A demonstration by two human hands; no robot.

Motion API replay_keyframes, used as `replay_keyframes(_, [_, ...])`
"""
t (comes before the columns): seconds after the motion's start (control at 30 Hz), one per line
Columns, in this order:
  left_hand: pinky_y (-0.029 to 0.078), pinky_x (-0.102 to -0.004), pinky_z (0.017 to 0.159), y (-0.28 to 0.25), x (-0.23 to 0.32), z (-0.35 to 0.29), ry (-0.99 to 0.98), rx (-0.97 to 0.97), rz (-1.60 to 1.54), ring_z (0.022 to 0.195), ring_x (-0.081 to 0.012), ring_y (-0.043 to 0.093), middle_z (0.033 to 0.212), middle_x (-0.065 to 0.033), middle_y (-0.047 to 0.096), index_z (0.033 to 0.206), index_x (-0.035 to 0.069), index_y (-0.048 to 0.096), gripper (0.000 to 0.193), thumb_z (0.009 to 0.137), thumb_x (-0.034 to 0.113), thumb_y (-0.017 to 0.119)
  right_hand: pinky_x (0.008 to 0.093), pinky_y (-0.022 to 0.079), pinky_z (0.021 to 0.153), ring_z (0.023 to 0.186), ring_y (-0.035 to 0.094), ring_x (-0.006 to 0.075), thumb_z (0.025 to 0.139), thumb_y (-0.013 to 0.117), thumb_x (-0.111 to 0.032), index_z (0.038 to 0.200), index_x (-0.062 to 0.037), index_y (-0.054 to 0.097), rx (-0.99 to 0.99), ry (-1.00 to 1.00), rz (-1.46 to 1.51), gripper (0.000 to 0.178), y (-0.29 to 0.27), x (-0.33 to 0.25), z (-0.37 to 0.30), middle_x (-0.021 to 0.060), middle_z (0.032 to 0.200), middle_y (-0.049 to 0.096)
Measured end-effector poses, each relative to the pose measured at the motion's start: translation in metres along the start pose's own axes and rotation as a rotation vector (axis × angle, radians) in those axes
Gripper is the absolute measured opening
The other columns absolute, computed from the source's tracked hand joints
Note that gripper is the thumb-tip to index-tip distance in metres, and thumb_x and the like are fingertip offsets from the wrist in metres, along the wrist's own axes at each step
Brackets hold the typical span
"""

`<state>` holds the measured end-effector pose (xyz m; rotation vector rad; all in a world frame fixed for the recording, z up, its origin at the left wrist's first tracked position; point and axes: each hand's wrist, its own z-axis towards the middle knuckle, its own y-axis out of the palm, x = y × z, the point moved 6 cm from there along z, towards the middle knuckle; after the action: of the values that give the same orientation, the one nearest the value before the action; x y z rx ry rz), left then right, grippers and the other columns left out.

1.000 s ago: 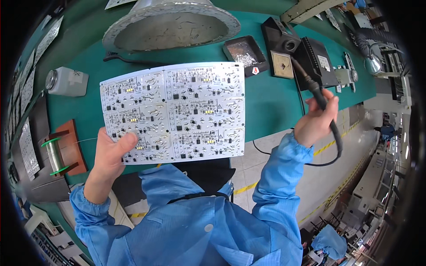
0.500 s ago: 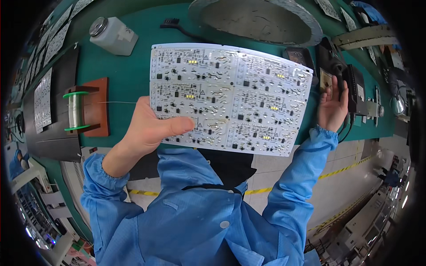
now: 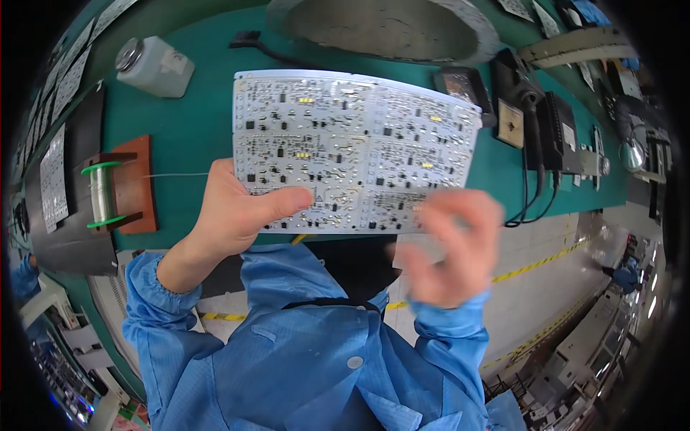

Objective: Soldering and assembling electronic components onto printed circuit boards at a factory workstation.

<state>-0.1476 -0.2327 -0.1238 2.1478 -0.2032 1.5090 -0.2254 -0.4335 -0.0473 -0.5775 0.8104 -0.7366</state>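
Observation:
My left hand (image 3: 241, 205) is closed on the left edge of a white circuit board panel (image 3: 345, 144), its thumb lying across the face. The panel is tilted up above the bench's near edge and carries several repeated blocks of small black and yellow parts. A thin solder wire (image 3: 176, 174) runs from a spool of solder (image 3: 104, 194) to the back of that hand, where its end is hidden. My right hand (image 3: 456, 248) is at the panel's lower right corner, overlapping it in view. Motion smears its fingers, so a grip or touch cannot be made out.
On the green bench mat (image 3: 194, 108) are a white bottle with a metal cap (image 3: 157, 66), a black brush (image 3: 248, 39) and a large round metal opening (image 3: 388, 29). A soldering iron stand (image 3: 514, 108) and a black box with cables (image 3: 560, 133) stand at right.
My right hand has left the soldering iron stand and come down and left to the panel's lower right corner. The left hand keeps its hold on the panel; the whole view has shifted slightly.

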Motion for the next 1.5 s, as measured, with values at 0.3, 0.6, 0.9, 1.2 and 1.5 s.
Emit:
replay_keyframes(0.3, [0.042,-0.0336,0.097,-0.041,-0.031,0.001,0.042,0.097,0.123,0.112,-0.0231,0.054,0.126,-0.0152,0.053,0.131,-0.008,0.041,0.054,0.084,0.008,0.063,0.0478,0.037,0.087,0.094,0.052,0.0242,0.059,0.072,-0.037,0.102,-0.0079,0.062,0.01,-0.062,-0.031,0.053,0.053,-0.013,-0.001,0.0066,0.102,0.054])
replay_keyframes(0.6, [0.04,-0.0373,0.102,-0.016,-0.03,0.024,0.018,0.03,-0.016,0.116,-0.0259,0.052,0.131,-0.0195,0.048,0.135,-0.009,0.033,0.054,0.087,0.002,0.057,0.0503,0.038,0.09,0.096,0.05,0.0241,0.055,0.074,-0.035,0.099,-0.0078,0.062,0.139,-0.12,-0.085,0.053,0.05,0.003,-0.009,0.0056,0.099,0.053])
replay_keyframes(0.9, [0.044,-0.0344,0.094,-0.033,-0.022,-0.003,0.054,0.127,0.032,0.108,-0.0235,0.057,0.123,-0.0164,0.055,0.129,-0.01,0.04,0.056,0.082,0.01,0.064,0.0421,0.044,0.08,0.082,0.057,0.0211,0.077,0.069,-0.026,0.09,-0.0111,0.066,0.347,-0.312,0.046,0.02,0.021,-0.015,-0.031,0.006,0.094,0.062])
replay_keyframes(1.2, [0.051,-0.0339,0.082,-0.07,-0.022,-0.052,0.338,0.269,-0.393,0.099,-0.0252,0.061,0.114,-0.0151,0.06,0.125,0.002,0.046,0.054,0.086,0.034,0.064,0.0346,0.045,0.067,0.074,0.059,0.0276,0.067,0.07,0.003,0.087,-0.0014,0.067,0.061,0.206,0.173,0.02,0.038,0.041,-0.026,0.0111,0.083,0.062])
replay_keyframes(1.5, [0.045,-0.0253,0.034,-0.028,0.023,-0.026,0.411,-0.759,-1.202,0.048,-0.0227,0.062,0.073,-0.0223,0.064,0.076,-0.003,0.053,0.01,0.085,-0.002,0.055,0.0336,0.038,0.069,0.074,0.056,0.0198,0.07,0.074,-0.011,0.085,-0.0102,0.069,-0.123,0.099,-0.014,0.016,0.089,0.016,0.018,0.0008,0.081,0.06])
